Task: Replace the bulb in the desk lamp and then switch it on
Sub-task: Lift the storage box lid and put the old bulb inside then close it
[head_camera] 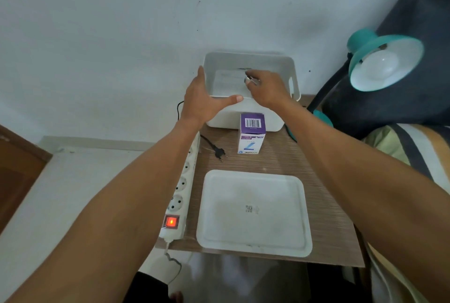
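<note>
Right hand reaches down into the white bin, fingers curled around a bulb whose metal screw base pokes out between thumb and forefinger; the glass end is hidden under the palm. Left hand is spread, fingers on the bin's left wall and thumb hooked along the near rim, steadying it. I judge this bulb is either being set down in the bin or lifted out; the frame alone does not settle which.

To do it well, keep the left hand braced so the light bin does not slide on the bench, and move the bulb slowly, gripping the glass evenly rather than squeezing at the neck. Lower or raise it straight, clear of the bin walls.

Just in front of the bin stands the bulb box, closed. Beside it lies the loose plug, unplugged, which is the safe state for bulb work. The power strip along the bench's left edge shows a lit switch. The white lid lies flat nearer the person. The teal desk lamp at right already has a bulb seated in its shade.
</note>
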Motion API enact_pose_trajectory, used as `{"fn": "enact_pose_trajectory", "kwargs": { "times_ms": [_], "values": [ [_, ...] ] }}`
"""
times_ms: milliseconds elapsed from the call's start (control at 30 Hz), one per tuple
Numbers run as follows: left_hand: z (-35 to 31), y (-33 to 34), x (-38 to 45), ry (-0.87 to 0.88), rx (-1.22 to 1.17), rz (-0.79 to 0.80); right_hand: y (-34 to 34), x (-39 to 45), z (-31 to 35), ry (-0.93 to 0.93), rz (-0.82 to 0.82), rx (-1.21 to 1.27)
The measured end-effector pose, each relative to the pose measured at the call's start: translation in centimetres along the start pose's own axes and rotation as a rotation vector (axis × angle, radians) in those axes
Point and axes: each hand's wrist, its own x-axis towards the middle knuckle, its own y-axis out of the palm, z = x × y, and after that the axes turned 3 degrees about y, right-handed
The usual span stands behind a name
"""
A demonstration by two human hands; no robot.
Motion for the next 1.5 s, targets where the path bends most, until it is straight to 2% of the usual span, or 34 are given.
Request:
{"fn": "enact_pose_trajectory", "kwargs": {
  "times_ms": [200,400,567,733,967,1100,1333,1433,1500],
  "values": [
    [0.1,0.0,0.1,0.005,-0.002,0.012,-0.2,0.9,0.1,0.001,0.18,-0.19],
    [0.3,-0.1,0.4,-0.027,0.034,0.062,-0.2,0.6,0.3,0.019,0.249,-0.208],
    [0.1,-0.7,0.8,-0.102,0.056,0.147,-0.8,-0.6,0.8,0.028,0.205,-0.208],
    [-0.8,-1.5,0.4,-0.153,0.137,0.184,-2.6,-2.6,1.1,0.01,0.013,-0.132],
    [-1.2,-1.7,-7.7,-0.114,0.109,0.034,-4.0,-8.3,0.9,-0.035,-0.222,-0.056],
    [-0.5,-1.3,-13.9,-0.133,0.045,0.06,-3.1,-13.4,-0.3,-0.011,-0.305,-0.018],
    [0.1,0.0,-23.9,-0.198,0.154,0.183,1.4,-24.3,-5.4,0.199,-0.174,-0.02],
    [0.7,0.3,-26.1,-0.147,0.259,0.289,3.0,-28.1,-7.5,0.291,-0.099,-0.004],
    [0.6,0.6,-27.2,-0.141,0.315,0.304,3.8,-29.8,-8.6,0.322,-0.042,-0.032]
  ]
}}
